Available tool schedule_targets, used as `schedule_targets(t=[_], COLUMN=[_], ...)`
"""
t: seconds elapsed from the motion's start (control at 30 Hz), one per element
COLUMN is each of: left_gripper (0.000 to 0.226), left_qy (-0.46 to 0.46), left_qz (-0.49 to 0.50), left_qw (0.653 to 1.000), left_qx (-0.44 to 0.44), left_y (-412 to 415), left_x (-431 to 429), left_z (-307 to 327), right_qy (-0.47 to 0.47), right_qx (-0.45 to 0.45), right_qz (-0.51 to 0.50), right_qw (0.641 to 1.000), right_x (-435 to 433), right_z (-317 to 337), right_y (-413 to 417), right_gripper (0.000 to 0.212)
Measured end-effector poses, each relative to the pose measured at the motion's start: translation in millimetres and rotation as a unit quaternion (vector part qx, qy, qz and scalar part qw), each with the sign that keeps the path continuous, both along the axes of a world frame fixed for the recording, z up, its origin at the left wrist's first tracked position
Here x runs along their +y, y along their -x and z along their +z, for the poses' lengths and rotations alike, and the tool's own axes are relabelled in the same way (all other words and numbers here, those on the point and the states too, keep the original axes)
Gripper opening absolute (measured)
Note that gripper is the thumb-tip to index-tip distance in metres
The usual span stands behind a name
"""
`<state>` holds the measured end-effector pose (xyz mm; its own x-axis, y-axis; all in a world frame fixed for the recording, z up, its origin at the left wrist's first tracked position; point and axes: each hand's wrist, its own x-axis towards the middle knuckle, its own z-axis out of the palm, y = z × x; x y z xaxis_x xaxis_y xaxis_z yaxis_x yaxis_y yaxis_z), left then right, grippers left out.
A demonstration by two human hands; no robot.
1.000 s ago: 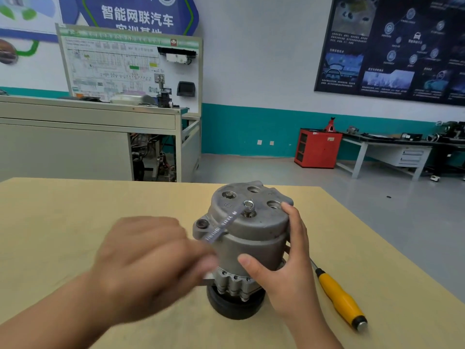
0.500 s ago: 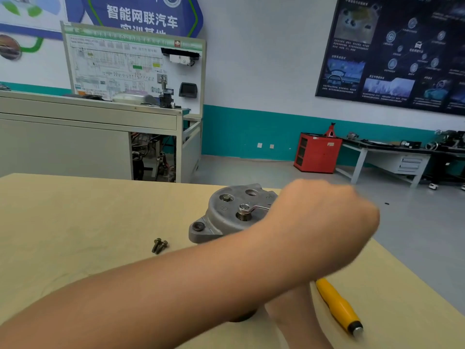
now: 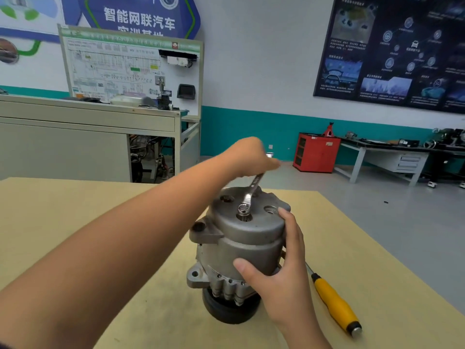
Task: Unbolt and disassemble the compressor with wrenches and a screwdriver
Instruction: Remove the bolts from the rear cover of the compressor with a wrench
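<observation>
A grey metal compressor (image 3: 241, 238) stands upright on its black pulley in the middle of the tan table (image 3: 75, 222). A bolt (image 3: 243, 209) sticks up from its top cover, and the ring end of a silver wrench (image 3: 253, 188) sits on that bolt. My left hand (image 3: 247, 157) grips the wrench's far end beyond the compressor, the arm reaching across from the left. My right hand (image 3: 281, 275) holds the compressor's right side, thumb in front and fingers round the back.
A yellow-handled screwdriver (image 3: 333, 302) lies on the table just right of the compressor. The table's right edge drops to the grey floor. A grey cabinet with a display board stands behind, a red cabinet (image 3: 315, 152) and a workbench far right.
My left hand has swung the wrench counterclockwise round the bolt, from the near left, past the right, to the far side. My right hand has kept its hold on the compressor.
</observation>
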<state>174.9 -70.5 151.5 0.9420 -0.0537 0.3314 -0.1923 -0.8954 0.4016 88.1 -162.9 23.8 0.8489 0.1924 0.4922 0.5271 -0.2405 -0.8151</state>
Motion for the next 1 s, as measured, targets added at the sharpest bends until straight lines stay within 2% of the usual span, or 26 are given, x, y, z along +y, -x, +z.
schedule_targets(t=[0.03,0.07,0.13,0.23,0.37,0.43,0.63,0.73,0.87,0.93,1.0], left_gripper=[0.046,0.044,0.039,0.034,0.030,0.030,0.030,0.044,0.062,0.060,0.042], left_qy=[0.049,0.101,0.195,0.282,0.401,0.436,0.451,0.450,0.447,0.428,0.379], left_qz=[0.018,0.030,0.051,0.100,0.124,0.127,0.123,0.106,0.091,0.042,-0.071], left_qw=[0.998,0.994,0.979,0.954,0.905,0.888,0.880,0.879,0.877,0.885,0.900], left_qx=[0.019,0.031,0.034,-0.019,-0.073,-0.077,-0.088,-0.115,-0.148,-0.179,-0.203], left_y=[-2,-2,3,21,47,57,74,84,101,110,118], left_x=[11,21,40,63,84,87,82,82,80,79,81], left_z=[-6,-13,-26,-39,-45,-46,-43,-44,-53,-62,-72], right_qy=[-0.023,-0.021,0.007,0.005,0.026,0.044,0.192,0.222,0.303,0.304,0.269], right_qx=[0.006,-0.013,-0.023,-0.019,-0.053,-0.085,-0.188,-0.230,-0.237,-0.265,-0.303], right_qz=[-0.026,-0.005,-0.031,-0.022,-0.037,-0.074,-0.055,-0.074,-0.085,-0.099,-0.086], right_qw=[0.999,1.000,0.999,1.000,0.998,0.993,0.962,0.945,0.919,0.910,0.910], right_x=[-27,-21,-27,-26,-36,-34,3,9,11,10,6], right_z=[-12,-11,-24,-19,3,22,73,84,86,84,79], right_y=[9,9,6,7,10,10,14,8,7,6,6], right_gripper=[0.096,0.096,0.094,0.088,0.051,0.041,0.028,0.011,0.016,0.016,0.018])
